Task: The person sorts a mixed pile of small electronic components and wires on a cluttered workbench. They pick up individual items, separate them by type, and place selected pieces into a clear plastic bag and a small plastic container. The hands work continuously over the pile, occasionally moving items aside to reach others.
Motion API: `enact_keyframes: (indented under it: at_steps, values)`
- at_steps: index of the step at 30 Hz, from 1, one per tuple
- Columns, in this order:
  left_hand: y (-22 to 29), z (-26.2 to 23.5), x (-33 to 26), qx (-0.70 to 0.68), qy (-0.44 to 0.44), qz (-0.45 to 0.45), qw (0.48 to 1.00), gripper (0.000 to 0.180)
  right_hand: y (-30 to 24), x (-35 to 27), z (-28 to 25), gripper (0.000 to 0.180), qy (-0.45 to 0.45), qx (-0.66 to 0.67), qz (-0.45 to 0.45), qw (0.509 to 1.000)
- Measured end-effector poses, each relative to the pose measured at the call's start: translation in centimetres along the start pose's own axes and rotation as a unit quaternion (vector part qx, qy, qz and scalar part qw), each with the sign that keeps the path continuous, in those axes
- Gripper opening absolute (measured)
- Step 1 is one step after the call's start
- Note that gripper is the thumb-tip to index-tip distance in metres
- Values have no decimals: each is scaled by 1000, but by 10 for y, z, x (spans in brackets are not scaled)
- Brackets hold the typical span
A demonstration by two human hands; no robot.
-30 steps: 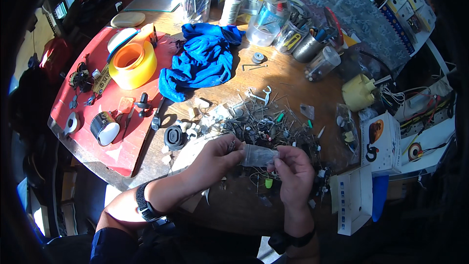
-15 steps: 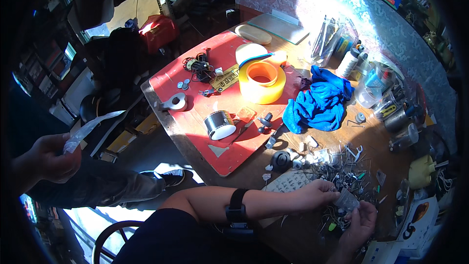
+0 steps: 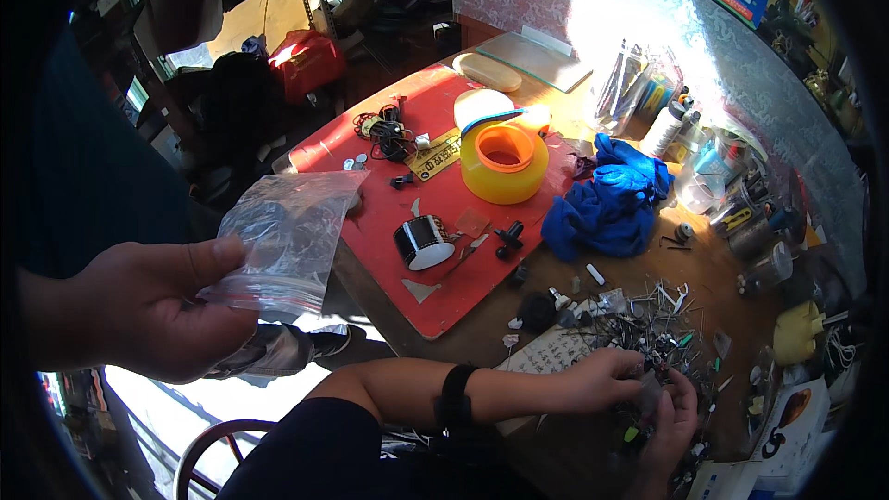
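Pinching a small clear bag (image 3: 651, 393) between the bent fingers of the left hand (image 3: 604, 382) and the right hand (image 3: 673, 426), above scattered small parts (image 3: 662, 326) near the front edge of the table (image 3: 722, 301). Seeing, beyond its left edge, a co-worker's hand (image 3: 148, 306) gripping a larger clear bag (image 3: 287, 236).

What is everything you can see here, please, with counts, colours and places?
Table: 1, brown, right half
Board: 1, red, on table
Pot: 1, yellow and orange, on board
Cylinder: 1, black and white, on board
Cable: 1 bundle, black, on board
Cloth: 1, blue, right of pot
Containers: several, mostly clear, table's far right
Small parts: many, mixed, heaped on table
Co-worker's hand: 1, bare, left
Large bag: 1, clear, in co-worker's hand
Small bag: 1, clear, lower right
Left hand: 1, bare, gripping small bag
Right hand: 1, bare, at small bag
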State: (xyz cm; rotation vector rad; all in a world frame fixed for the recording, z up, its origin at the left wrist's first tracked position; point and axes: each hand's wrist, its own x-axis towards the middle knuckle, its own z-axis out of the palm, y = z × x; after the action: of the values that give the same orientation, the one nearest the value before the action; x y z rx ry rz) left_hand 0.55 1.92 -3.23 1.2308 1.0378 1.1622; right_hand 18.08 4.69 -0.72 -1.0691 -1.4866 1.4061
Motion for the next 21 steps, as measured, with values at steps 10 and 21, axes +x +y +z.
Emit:
enact_keyframes:
  at_steps: [10, 21]
  values:
    - [-2, 4, -6, 58, -46, 43, 996, 9, 7, -1, -2, 7, -65, -43, -68, 995]
    - [81, -45, -50, -351, 107, 23, 930, 13, 20, 10, -17, 17, 70, -103, -144, 982]
